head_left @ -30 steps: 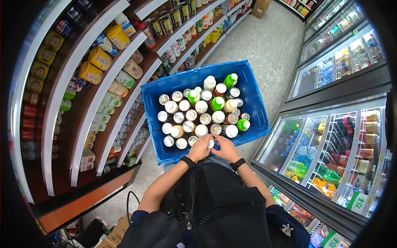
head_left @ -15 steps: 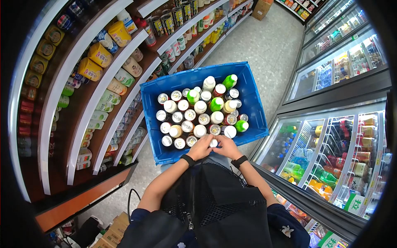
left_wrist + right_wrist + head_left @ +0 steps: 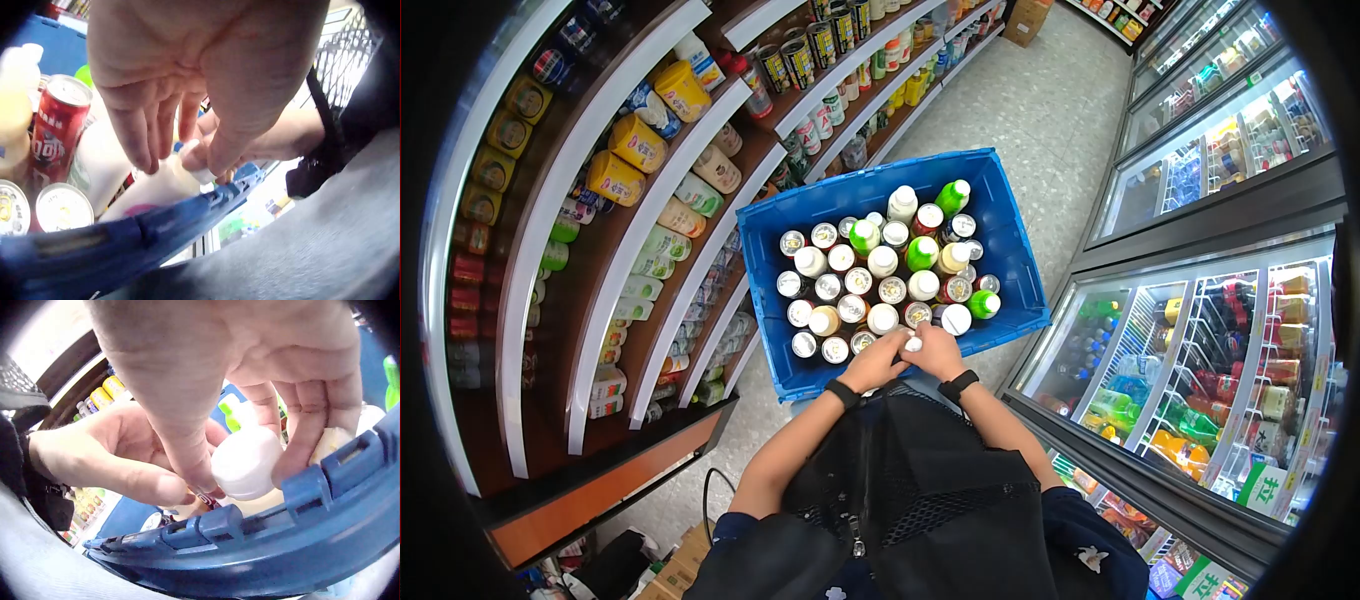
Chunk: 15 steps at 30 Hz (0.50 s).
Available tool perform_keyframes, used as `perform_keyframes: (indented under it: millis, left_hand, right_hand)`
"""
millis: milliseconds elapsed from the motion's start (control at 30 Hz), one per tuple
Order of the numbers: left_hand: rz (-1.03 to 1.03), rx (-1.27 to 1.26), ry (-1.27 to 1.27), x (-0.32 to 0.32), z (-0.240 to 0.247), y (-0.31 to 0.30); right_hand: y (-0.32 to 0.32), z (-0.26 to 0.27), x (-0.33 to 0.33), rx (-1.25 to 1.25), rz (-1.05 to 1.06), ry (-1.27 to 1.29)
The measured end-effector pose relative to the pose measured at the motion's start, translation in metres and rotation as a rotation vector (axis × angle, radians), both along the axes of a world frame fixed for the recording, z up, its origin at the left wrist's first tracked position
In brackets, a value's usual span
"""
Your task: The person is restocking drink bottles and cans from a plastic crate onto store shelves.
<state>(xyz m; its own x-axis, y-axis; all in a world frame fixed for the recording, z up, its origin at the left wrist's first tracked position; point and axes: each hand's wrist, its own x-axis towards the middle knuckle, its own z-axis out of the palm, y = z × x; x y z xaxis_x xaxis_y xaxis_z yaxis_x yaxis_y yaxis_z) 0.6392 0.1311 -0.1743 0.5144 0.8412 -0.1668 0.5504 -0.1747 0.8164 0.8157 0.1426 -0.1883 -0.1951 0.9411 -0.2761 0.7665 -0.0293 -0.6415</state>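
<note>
A white bottle with a white cap [image 3: 247, 464] stands at the near wall of the blue crate [image 3: 752, 290]. Thumb and fingers of my right hand [image 3: 937, 352] pinch around that cap. My left hand [image 3: 874, 364] is beside it on the left, fingers fairly straight and pointing down at the bottle's shoulder. In the left wrist view its fingertips reach the white bottle [image 3: 164, 187] and its thumb overlaps the cap. Most of the bottle's body is hidden by the hands and crate rim. Next to it stand a red can [image 3: 59, 128] and another white bottle [image 3: 100, 165].
Several cans and bottles, some with green caps [image 3: 921, 252], fill most of the crate. Drink shelves [image 3: 670, 175] line the left, and glass-door coolers [image 3: 1080, 262] stand on the right. Grey floor [image 3: 1020, 110] runs beyond the crate; a cardboard box [image 3: 1028, 22] sits far back.
My right hand has shifted slightly left, its fingers now closer about the white cap. The left hand has moved a little down and left. The crate stays nearly in place.
</note>
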Motion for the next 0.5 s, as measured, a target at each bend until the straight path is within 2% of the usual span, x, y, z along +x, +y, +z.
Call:
perform_keyframes:
  millis: [100,167,333,500]
  left_hand:
    - [-0.002,-0.06,0.044,-0.027,0.017,-0.009]
    - [0.124,-0.001,0.053,-0.047,0.028,-0.021]
    - [0.354,-0.045,0.15,-0.094,0.039,-0.051]
    - [0.502,-0.041,0.122,-0.105,0.04,-0.071]
  right_hand:
    - [-0.002,0.018,0.003,0.028,0.03,-0.012]
    - [0.0,0.051,0.008,0.072,0.018,0.017]
    - [0.035,0.138,0.03,0.181,0.022,0.136]
    - [0.079,0.144,0.035,0.334,0.149,0.106]
